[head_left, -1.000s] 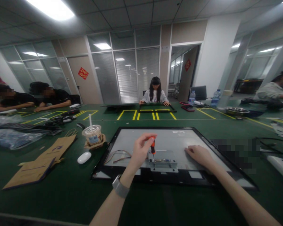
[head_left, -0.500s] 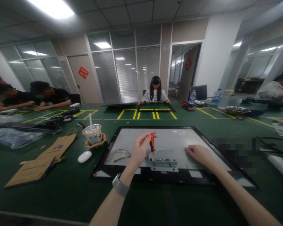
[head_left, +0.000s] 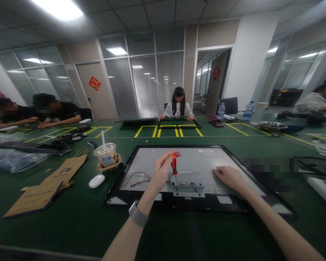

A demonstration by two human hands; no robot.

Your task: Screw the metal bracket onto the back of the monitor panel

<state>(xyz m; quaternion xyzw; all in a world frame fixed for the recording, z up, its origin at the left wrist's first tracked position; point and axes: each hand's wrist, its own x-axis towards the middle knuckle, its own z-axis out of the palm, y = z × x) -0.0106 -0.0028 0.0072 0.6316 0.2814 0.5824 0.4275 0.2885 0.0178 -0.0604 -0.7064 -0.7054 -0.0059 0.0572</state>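
Note:
A flat display panel [head_left: 190, 159] with a black frame lies on the green table, its grey back facing up. My left hand [head_left: 163, 167] grips an orange and black screwdriver [head_left: 174, 165] by its handle. The screwdriver stands nearly upright, its shaft reaching down to the left end of a metal bracket [head_left: 188, 192] with connector ports; the exact tip contact is too small to tell. My right hand [head_left: 229, 176] rests on the panel's right part with curled fingers, and whether anything is under them is hidden. Thin cables [head_left: 137, 177] lie left of the bracket.
Left of the panel are a drink cup [head_left: 106, 155] with a straw, a white mouse [head_left: 96, 181] and a brown paper bag [head_left: 47, 185]. Across the table a person [head_left: 178, 105] holds a black frame [head_left: 176, 127]. A metal bowl [head_left: 273, 127] stands at the right.
The whole view has shifted very slightly. Both hands and the screwdriver keep nearly the same places on the panel.

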